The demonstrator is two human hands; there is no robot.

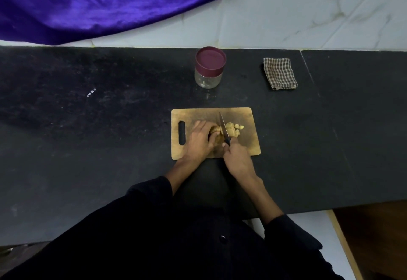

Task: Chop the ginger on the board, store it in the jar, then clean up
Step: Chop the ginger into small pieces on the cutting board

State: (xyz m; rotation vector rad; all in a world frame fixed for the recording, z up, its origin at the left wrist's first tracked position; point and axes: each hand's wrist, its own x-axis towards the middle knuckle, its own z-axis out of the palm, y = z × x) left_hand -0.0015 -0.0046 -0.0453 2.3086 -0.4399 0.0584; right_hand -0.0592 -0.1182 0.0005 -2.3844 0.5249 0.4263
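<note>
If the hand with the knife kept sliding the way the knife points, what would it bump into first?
Probably the cut ginger pieces lying beside the blade of the knife held by the right hand. Past those, the jar stands roughly in that line, though depth is hard to judge.

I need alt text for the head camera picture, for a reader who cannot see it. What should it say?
A person chops ginger on a wooden cutting board on a black counter: the left hand holds the ginger, and the right hand grips a knife. Behind the board stand a lidded glass jar and a folded checked cloth.
</note>
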